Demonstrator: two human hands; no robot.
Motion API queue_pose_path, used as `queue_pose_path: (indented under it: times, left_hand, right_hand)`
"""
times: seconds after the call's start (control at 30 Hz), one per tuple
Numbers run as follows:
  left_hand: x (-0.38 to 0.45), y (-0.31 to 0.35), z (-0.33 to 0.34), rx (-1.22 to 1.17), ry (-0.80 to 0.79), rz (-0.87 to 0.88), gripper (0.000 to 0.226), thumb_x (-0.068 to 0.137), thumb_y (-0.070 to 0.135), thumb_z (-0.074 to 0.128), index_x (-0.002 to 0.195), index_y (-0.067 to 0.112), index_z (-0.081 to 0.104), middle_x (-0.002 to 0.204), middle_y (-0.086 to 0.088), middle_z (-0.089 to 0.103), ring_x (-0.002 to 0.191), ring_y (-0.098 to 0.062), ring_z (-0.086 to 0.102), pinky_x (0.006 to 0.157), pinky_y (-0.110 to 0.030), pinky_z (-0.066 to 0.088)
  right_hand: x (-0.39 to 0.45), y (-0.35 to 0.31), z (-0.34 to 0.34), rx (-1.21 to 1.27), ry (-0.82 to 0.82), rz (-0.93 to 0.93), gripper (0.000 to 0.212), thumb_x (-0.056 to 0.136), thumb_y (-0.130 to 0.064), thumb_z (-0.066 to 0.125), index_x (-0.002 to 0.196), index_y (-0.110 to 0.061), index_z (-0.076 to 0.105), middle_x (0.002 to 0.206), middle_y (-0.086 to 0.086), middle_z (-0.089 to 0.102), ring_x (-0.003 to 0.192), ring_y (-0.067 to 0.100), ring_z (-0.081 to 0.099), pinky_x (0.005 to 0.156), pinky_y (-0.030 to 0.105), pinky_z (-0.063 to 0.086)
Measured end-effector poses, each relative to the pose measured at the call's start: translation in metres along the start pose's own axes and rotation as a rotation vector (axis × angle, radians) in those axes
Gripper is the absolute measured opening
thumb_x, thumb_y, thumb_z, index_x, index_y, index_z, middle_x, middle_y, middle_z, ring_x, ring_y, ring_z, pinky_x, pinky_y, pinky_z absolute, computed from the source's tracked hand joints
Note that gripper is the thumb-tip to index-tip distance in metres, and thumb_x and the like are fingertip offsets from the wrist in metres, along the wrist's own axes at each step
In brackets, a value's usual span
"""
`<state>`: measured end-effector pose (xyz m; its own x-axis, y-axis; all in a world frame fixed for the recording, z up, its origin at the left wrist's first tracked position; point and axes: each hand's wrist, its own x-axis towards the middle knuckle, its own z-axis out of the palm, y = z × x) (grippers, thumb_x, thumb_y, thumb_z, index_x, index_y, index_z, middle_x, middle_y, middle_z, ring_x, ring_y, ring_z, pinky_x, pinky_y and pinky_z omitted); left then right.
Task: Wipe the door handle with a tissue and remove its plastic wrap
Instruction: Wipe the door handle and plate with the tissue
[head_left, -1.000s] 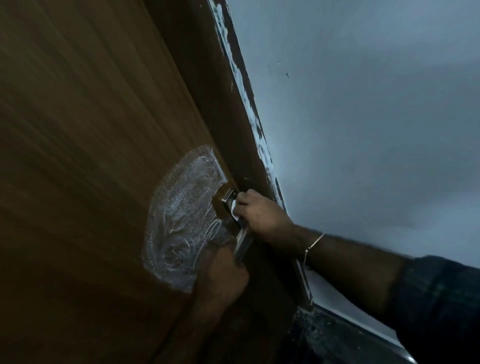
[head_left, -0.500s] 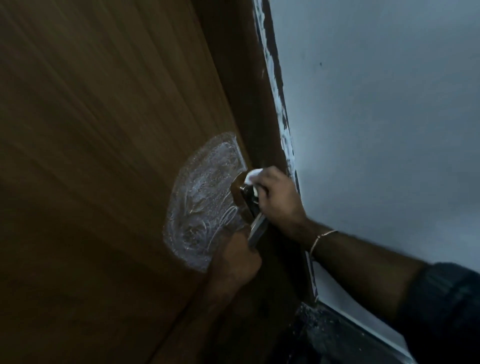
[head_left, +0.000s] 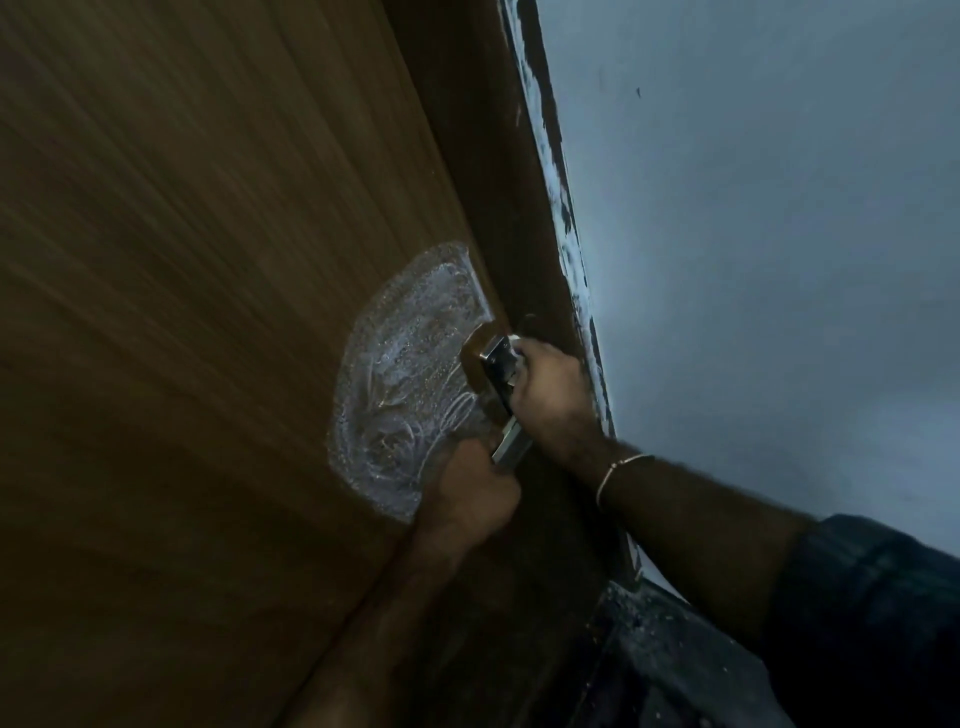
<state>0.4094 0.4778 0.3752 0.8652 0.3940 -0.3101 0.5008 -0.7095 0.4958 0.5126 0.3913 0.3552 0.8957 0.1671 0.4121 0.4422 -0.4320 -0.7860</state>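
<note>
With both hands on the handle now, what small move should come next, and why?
Probably slide the right hand with the tissue down the handle. The tissue sits at its upper end, the lower part looks unwiped, and the left hand grips the bottom end, steadying it.

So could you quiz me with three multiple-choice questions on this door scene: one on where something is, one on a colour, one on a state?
1. Where does the clear plastic wrap lie?
A. on the wall
B. on the door face beside the handle
C. on the floor

2. What colour is the wall?
A. pale blue-grey
B. red
C. yellow

3. What is the left hand doing?
A. hanging idle
B. gripping the lower end of the door handle
C. pressing flat on the wall

Answers: 1 B, the film sits on the wooden door; 2 A, it looks pale blue-grey; 3 B, its fingers curl round the handle's end.
</note>
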Motion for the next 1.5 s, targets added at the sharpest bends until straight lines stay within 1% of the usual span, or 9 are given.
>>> queue_pose_path:
  times: [0.17,0.3,0.5,0.67,0.87,1.0,1.2,1.43,1.5]
  left_hand:
    - [0.001,-0.002,-0.001,0.047,0.018,0.035,0.030,0.087,0.025,0.064,0.117,0.032,0.063,0.098,0.005,0.069,0.077,-0.015,0.068,0.055,-0.029,0.052]
    - [0.002,-0.003,-0.002,0.045,-0.006,0.029,0.033,0.087,0.026,0.065,0.120,0.030,0.062,0.099,0.003,0.069,0.082,-0.018,0.068,0.060,-0.030,0.053]
    - [0.000,0.000,-0.003,0.057,0.015,0.062,0.044,0.084,0.021,0.061,0.126,0.032,0.061,0.104,0.001,0.068,0.086,-0.019,0.067,0.065,-0.033,0.056]
    - [-0.003,0.002,-0.007,0.045,0.006,0.073,0.053,0.083,0.010,0.055,0.131,0.030,0.058,0.104,0.001,0.066,0.084,-0.019,0.067,0.063,-0.033,0.055]
    - [0.000,0.003,-0.006,0.009,-0.024,0.033,0.040,0.083,0.021,0.062,0.122,0.032,0.061,0.095,0.003,0.068,0.078,-0.015,0.069,0.055,-0.030,0.053]
    - [-0.001,0.001,-0.007,0.004,-0.024,0.026,0.037,0.086,0.023,0.063,0.121,0.033,0.060,0.099,0.005,0.067,0.081,-0.016,0.067,0.057,-0.029,0.050]
    - [-0.005,0.002,-0.007,0.054,-0.002,0.085,0.041,0.088,0.014,0.057,0.127,0.030,0.059,0.102,0.001,0.066,0.086,-0.019,0.067,0.069,-0.036,0.057]
    - [-0.006,0.002,-0.003,-0.006,-0.004,0.051,0.033,0.088,0.022,0.062,0.119,0.034,0.062,0.099,0.002,0.069,0.084,-0.019,0.067,0.067,-0.036,0.056]
    - [-0.009,0.002,-0.004,0.014,-0.002,0.079,0.034,0.088,0.021,0.061,0.119,0.034,0.063,0.097,0.002,0.069,0.084,-0.020,0.067,0.063,-0.034,0.053]
  right_hand:
    - [-0.001,0.002,0.004,0.235,0.051,0.194,0.031,0.091,-0.002,0.054,0.118,-0.007,0.068,0.111,0.010,0.072,0.103,0.022,0.068,0.090,0.023,0.050]
    - [0.008,-0.004,0.007,0.215,0.174,-0.151,0.030,0.079,0.010,0.055,0.103,0.001,0.073,0.109,0.016,0.069,0.102,0.027,0.065,0.101,0.028,0.047]
    - [0.020,0.015,-0.006,-0.243,-0.139,-0.661,0.031,0.077,-0.005,0.058,0.106,0.001,0.068,0.112,0.015,0.066,0.106,0.034,0.059,0.091,0.040,0.051]
    - [0.023,0.006,-0.012,-0.208,-0.100,-0.431,0.031,0.077,0.005,0.060,0.105,-0.004,0.067,0.109,0.012,0.065,0.103,0.029,0.057,0.088,0.040,0.052]
    - [0.022,0.007,-0.011,-0.212,-0.136,-0.496,0.026,0.078,0.004,0.060,0.101,-0.007,0.066,0.106,0.010,0.065,0.097,0.028,0.056,0.081,0.044,0.053]
    - [0.014,0.018,-0.010,-0.358,-0.279,-0.771,0.032,0.083,-0.008,0.064,0.113,0.002,0.065,0.117,0.017,0.061,0.099,0.032,0.059,0.072,0.039,0.057]
    - [0.018,0.018,-0.017,-0.637,-0.452,-1.000,0.015,0.075,-0.010,0.074,0.089,-0.006,0.073,0.110,0.011,0.064,0.086,0.023,0.059,0.056,0.029,0.049]
    - [0.028,0.008,-0.026,-0.702,-0.446,-1.001,0.022,0.088,-0.004,0.064,0.108,0.004,0.066,0.112,0.023,0.060,0.091,0.039,0.058,0.069,0.041,0.052]
    - [0.022,0.012,-0.028,-0.709,-0.494,-1.025,0.015,0.083,-0.007,0.069,0.097,0.000,0.069,0.106,0.016,0.061,0.084,0.030,0.059,0.058,0.037,0.053]
